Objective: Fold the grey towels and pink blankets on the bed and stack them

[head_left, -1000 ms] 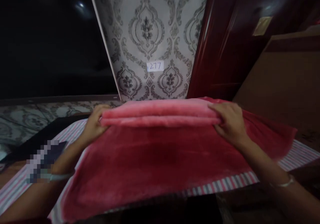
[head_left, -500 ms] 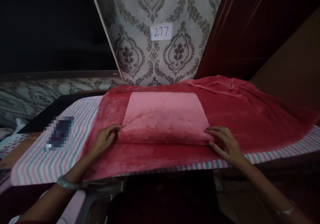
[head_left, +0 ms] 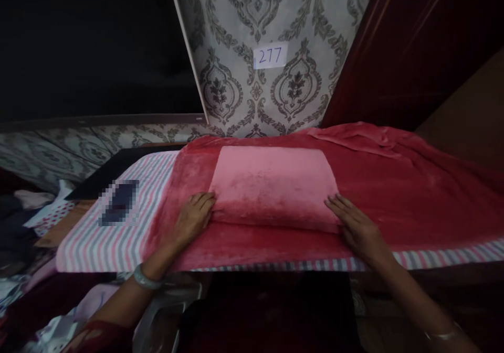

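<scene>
A folded pink plush cloth [head_left: 271, 180], darker along its near edge, lies on a larger red plush blanket [head_left: 394, 201]. My left hand [head_left: 195, 216] rests at the cloth's left edge with its fingers stretched out and its fingertips on the pink fabric. At the right edge, my right hand [head_left: 356, 227] lies flat, fingers extended over the border of the cloth. Both hands are open and neither grips the fabric. Underneath the red blanket is a striped cover [head_left: 102, 248], showing at the left and along the front edge.
A blurred dark object [head_left: 119, 202] lies on the striped cover at the left. A large black screen [head_left: 94, 49] and a patterned wall with a "277" paper [head_left: 270, 55] stand behind. Heaped clothes [head_left: 43, 311] are at the lower left. A dark red panel [head_left: 409, 54] rises behind at right.
My fingers have gone from pinching the cloth's two side edges to lying flat at them. The view has turned slightly left, and the pink cloth keeps its folded shape.
</scene>
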Available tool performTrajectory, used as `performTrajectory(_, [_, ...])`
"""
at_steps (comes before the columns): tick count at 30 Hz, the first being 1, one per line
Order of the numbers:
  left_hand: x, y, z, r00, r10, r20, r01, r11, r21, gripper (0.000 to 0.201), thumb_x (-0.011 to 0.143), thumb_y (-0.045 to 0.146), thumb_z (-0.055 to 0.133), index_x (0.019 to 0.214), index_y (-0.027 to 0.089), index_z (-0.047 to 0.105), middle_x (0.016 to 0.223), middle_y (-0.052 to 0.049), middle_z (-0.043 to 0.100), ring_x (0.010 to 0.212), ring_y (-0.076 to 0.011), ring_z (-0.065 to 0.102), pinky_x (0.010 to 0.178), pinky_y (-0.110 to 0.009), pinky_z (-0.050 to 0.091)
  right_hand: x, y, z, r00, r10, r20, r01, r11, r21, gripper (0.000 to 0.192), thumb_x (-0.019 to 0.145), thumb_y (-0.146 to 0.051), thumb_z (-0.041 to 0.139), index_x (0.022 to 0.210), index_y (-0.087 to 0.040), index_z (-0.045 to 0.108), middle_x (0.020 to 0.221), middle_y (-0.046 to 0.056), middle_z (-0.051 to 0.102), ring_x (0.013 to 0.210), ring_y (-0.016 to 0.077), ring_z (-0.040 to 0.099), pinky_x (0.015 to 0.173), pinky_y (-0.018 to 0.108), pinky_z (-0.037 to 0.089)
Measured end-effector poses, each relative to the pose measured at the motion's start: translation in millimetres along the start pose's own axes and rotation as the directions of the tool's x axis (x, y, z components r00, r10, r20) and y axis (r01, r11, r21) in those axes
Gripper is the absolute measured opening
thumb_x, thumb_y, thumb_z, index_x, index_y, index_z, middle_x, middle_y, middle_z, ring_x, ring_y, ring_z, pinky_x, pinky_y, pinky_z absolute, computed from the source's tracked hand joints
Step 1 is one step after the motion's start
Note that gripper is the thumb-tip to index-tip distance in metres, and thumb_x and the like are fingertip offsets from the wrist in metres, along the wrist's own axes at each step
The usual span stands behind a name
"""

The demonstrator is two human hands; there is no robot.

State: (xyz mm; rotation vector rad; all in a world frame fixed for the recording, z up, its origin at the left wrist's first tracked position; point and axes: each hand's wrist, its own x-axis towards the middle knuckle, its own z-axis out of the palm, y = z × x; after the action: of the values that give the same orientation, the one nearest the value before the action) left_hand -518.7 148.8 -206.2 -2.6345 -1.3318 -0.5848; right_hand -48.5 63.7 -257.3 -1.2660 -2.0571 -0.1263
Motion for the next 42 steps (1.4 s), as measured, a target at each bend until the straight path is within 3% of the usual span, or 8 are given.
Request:
performTrajectory(6, [-4.3, -17.8, -12.7, 0.997, -0.019, -0.071, 0.006, 0.985, -0.171, 0.032, 0.093, 0.034, 0.05, 0.115, 0.02, 0.068, 0.126, -0.012, 0.07, 0.117, -0.0268, 0.065, 0.101, -0.045, 0.054, -1.6, 10.4, -16.9, 0.996, 0.072, 0.047, -0.074, 0.997, 0.032, 0.048, 0.1, -0.032, 0.05, 0.148, -0.028, 0.052, 0.144, 0.005, 0.059, 0.146, 0.026, 0.039, 0.118, 0.052, 0.04])
performTrajectory(10, [42.0, -7.8, -34.6, 0.982, -0.098, -0.161, 0.058, 0.971, -0.233, 0.053, 0.097, 0.049, 0.043, 0.138, 0.019, 0.055, 0.146, -0.013, 0.057, 0.139, -0.0285, 0.049, 0.118, -0.05, 0.038, 50.6, 1.7, -32.1, 0.98, 0.196, 0.042, -0.192, 0.978, -0.08, 0.054, 0.103, -0.046, 0.04, 0.151, -0.024, 0.048, 0.15, 0.009, 0.053, 0.149, 0.0286, 0.035, 0.117, 0.052, 0.039])
performTrajectory(15, [129.8, 50.0, -18.1, 0.99, 0.004, 0.141, 0.01, 0.995, -0.103, 0.082, 0.094, 0.065, 0.042, 0.157, 0.012, 0.033, 0.164, -0.02, 0.03, 0.154, -0.0335, 0.022, 0.124, -0.056, 0.021, 151.8, -31.8, -5.0, 0.948, 0.157, 0.278, -0.08, 0.96, -0.269, 0.064, 0.102, -0.055, 0.039, 0.159, -0.025, 0.036, 0.165, 0.01, 0.028, 0.154, 0.0326, 0.02, 0.121, 0.059, 0.024])
performTrajectory(18, [154.6, 70.2, 7.4, 0.962, -0.042, 0.269, 0.037, 0.999, 0.024, 0.089, 0.09, 0.069, 0.048, 0.158, 0.014, 0.032, 0.165, -0.022, 0.023, 0.155, -0.0389, 0.014, 0.123, -0.063, 0.012, 177.4, -42.4, 21.5, 0.899, 0.227, 0.376, -0.09, 0.933, -0.349, 0.064, 0.101, -0.056, 0.041, 0.159, -0.03, 0.034, 0.167, 0.009, 0.022, 0.154, 0.0358, 0.015, 0.12, 0.066, 0.016])
performTrajectory(21, [152.1, 69.7, 30.9, 0.945, -0.084, 0.315, 0.064, 0.995, 0.075, 0.09, 0.09, 0.071, 0.047, 0.16, 0.018, 0.029, 0.166, -0.023, 0.02, 0.155, -0.041, 0.011, 0.121, -0.066, 0.012, 171.7, -39.5, 43.4, 0.856, 0.294, 0.426, -0.141, 0.924, -0.355, 0.067, 0.1, -0.061, 0.042, 0.16, -0.033, 0.032, 0.168, 0.007, 0.021, 0.154, 0.0382, 0.014, 0.118, 0.068, 0.017])
performTrajectory(28, [137.5, 62.6, 57.7, 0.94, -0.084, 0.33, 0.049, 0.992, 0.113, 0.091, 0.09, 0.071, 0.047, 0.16, 0.018, 0.027, 0.166, -0.024, 0.022, 0.155, -0.0421, 0.011, 0.12, -0.068, 0.012, 149.5, -24.7, 71.6, 0.875, 0.28, 0.396, -0.133, 0.924, -0.359, 0.067, 0.099, -0.062, 0.041, 0.16, -0.034, 0.032, 0.166, 0.007, 0.026, 0.153, 0.0375, 0.018, 0.117, 0.066, 0.019])
performTrajectory(36, [137.5, 64.3, 60.4, 0.94, -0.09, 0.33, 0.046, 0.989, 0.138, 0.089, 0.09, 0.069, 0.049, 0.16, 0.019, 0.029, 0.166, -0.024, 0.02, 0.155, -0.0423, 0.011, 0.12, -0.068, 0.012, 149.7, -26.9, 74.3, 0.875, 0.284, 0.392, -0.137, 0.922, -0.362, 0.068, 0.1, -0.061, 0.041, 0.16, -0.033, 0.03, 0.166, 0.007, 0.024, 0.154, 0.0366, 0.017, 0.119, 0.065, 0.018])
performTrajectory(42, [143.1, 63.4, 49.5, 0.931, -0.11, 0.347, 0.08, 0.992, 0.099, 0.089, 0.09, 0.07, 0.048, 0.161, 0.021, 0.026, 0.166, -0.022, 0.02, 0.155, -0.0404, 0.01, 0.121, -0.067, 0.013, 158.1, -32.5, 61.8, 0.831, 0.313, 0.459, -0.172, 0.931, -0.323, 0.068, 0.1, -0.06, 0.04, 0.161, -0.032, 0.027, 0.168, 0.007, 0.018, 0.155, 0.0366, 0.013, 0.12, 0.066, 0.014])
